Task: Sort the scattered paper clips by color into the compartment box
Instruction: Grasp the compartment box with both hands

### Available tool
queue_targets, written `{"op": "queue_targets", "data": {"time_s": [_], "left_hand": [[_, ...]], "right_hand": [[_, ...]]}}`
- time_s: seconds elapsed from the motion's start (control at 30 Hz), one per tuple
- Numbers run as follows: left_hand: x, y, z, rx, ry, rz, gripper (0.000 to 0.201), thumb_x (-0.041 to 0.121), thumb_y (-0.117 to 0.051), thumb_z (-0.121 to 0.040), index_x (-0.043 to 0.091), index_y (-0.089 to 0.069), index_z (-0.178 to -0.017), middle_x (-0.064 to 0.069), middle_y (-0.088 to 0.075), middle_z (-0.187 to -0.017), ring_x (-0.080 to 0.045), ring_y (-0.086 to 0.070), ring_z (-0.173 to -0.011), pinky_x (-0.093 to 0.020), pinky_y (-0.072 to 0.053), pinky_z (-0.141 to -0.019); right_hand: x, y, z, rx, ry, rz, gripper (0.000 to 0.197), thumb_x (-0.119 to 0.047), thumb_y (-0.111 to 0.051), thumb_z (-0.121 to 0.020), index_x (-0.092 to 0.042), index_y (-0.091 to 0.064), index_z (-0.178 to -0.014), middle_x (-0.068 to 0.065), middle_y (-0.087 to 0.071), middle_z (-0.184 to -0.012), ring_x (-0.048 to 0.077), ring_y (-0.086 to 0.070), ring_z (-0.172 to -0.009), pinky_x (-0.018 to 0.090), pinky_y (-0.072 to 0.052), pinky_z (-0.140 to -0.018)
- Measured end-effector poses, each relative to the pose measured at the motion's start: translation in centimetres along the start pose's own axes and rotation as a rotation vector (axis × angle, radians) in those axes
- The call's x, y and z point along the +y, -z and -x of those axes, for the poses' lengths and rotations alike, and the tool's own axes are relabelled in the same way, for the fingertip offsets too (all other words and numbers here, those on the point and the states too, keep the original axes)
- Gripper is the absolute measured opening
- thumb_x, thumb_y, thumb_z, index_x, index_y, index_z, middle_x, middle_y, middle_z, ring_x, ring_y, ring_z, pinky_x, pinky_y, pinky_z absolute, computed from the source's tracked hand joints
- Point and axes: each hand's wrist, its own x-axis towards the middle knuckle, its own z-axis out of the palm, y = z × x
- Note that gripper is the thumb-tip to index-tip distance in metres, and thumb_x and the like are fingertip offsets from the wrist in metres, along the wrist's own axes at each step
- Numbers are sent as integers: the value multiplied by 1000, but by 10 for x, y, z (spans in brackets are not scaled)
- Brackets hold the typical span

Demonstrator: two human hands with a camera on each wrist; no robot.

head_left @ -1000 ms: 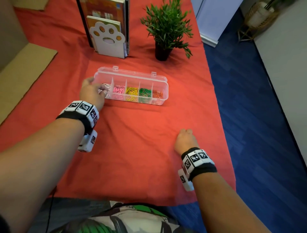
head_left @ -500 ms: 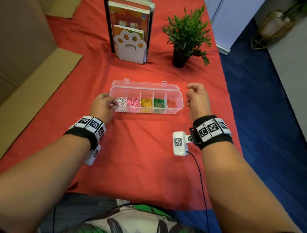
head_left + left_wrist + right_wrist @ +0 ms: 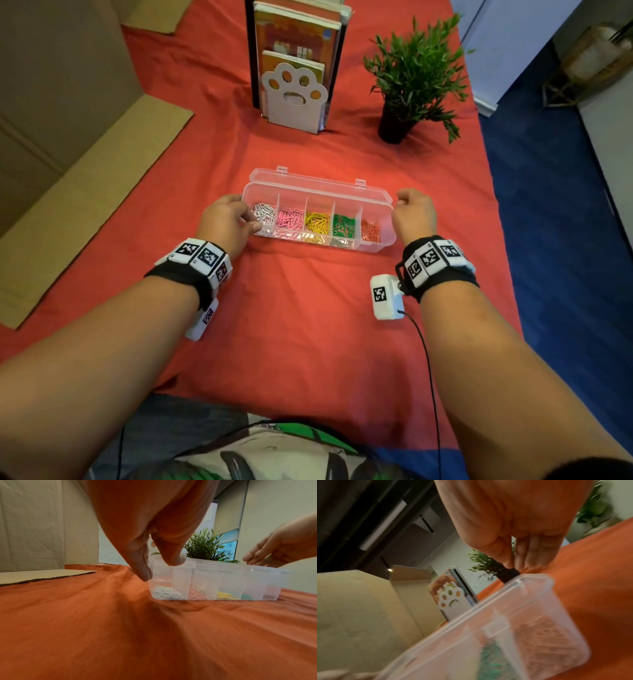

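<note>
**Box flanked by both hands, clips all in their slots**

While no loose clips show anywhere on the red cloth (image 3: 308,308), the sorting looks finished, and what remains, I would judge, is closing or moving the box. That cloth covers the table, with flattened cardboard (image 3: 85,192) lying along its left side. At the far end stand a book holder (image 3: 294,92) with a paw cut-out and a small potted plant (image 3: 411,78).

Nearer the person sits the clear compartment box (image 3: 386,236), its lid (image 3: 318,181) folded back behind it. Its long axis runs left to right across the body, so each end falls to one hand, neither much nearer than the other.

At the left end, the left hand (image 3: 226,222) pinches the box corner, thumb (image 3: 142,566) on the outside wall and a finger hooked over the rim. At the right end, the right hand (image 3: 414,212) hovers with relaxed, nearly straight fingers (image 3: 254,557) just above the rim; the blurred wrist view leaves it unclear whether they touch the plastic, and it holds nothing.

Inside, from left to right, lie white clips (image 3: 263,214), pink clips (image 3: 291,217), yellow clips (image 3: 318,221), green clips (image 3: 344,224) and orange clips (image 3: 370,229), one color per slot
</note>
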Motion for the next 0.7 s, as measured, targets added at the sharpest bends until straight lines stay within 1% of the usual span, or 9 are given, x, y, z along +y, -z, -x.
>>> {"op": "queue_targets", "data": {"time_s": [0.07,0.13,0.23,0.33,0.47,0.53,0.6,0.67,0.7], "left_hand": [[2,-1,-2,1,4,-30,11,11,-76,-70,4,-69,-76,-13,-59,-122,-32,-61,-97,-28,-43,-90],[3,-1,-3,-7,18,-44,12,10,-76,-70,3,-69,-76,-13,-59,-122,-32,-61,-97,-28,-43,-89],[4,-1,-3,-7,14,-72,12,11,-76,-70,2,-69,-76,-14,-60,-121,-33,-61,-98,-29,-44,-88],[5,-1,-4,10,23,-64,13,10,-75,-70,1,-69,-77,-14,-60,-120,-32,-61,-98,-29,-44,-88],[7,0,0,24,46,-23,16,14,-76,-71,8,-65,-81,-10,-64,-108,-28,-62,-90,-27,-43,-83],[5,1,0,54,109,115,31,15,-77,-70,19,-52,-90,-3,-61,-97,-25,-62,-79,-29,-46,-78],[0,3,0,72,178,283,33,17,-69,-78,22,-42,-95,0,-57,-101,-23,-61,-78,-34,-50,-80],[-1,6,-1,86,227,426,16,19,-50,-90,24,-42,-103,-6,-59,-105,-25,-61,-83,-45,-53,-83],[0,8,-2,87,258,483,16,21,-41,-94,24,-42,-110,-9,-60,-106,-28,-61,-83,-49,-54,-80]], "right_hand": [[1,0,-5,-121,-86,0,35,-6,-41,-91,-2,-55,-123,19,-58,-127,32,-54,-119,33,-41,-99],[0,-3,-9,-176,-136,-124,33,-2,-44,-91,0,-55,-122,18,-62,-119,31,-58,-112,35,-45,-95],[0,-6,-8,-177,-227,-553,45,11,-51,-84,-4,-53,-126,2,-66,-102,21,-65,-98,35,-52,-91],[5,-8,-8,-145,-194,-761,63,23,-49,-75,-12,-55,-127,-2,-68,-101,13,-68,-89,29,-58,-76],[16,0,-2,-40,-125,-702,51,15,-44,-82,-17,-64,-117,-7,-67,-100,11,-63,-97,26,-52,-87],[24,7,2,-35,-152,-720,49,12,-39,-84,-21,-69,-103,-7,-66,-99,11,-58,-100,22,-48,-77],[33,10,9,-66,-176,-773,47,10,-38,-85,-24,-70,-93,-1,-67,-107,12,-57,-100,22,-44,-75],[37,12,19,-70,-96,-677,40,2,-41,-89,-24,-69,-103,-2,-65,-114,10,-55,-100,22,-42,-84],[37,12,23,-89,-17,-569,38,-2,-42,-91,-23,-64,-115,-3,-62,-121,9,-53,-105,17,-40,-89]]}}
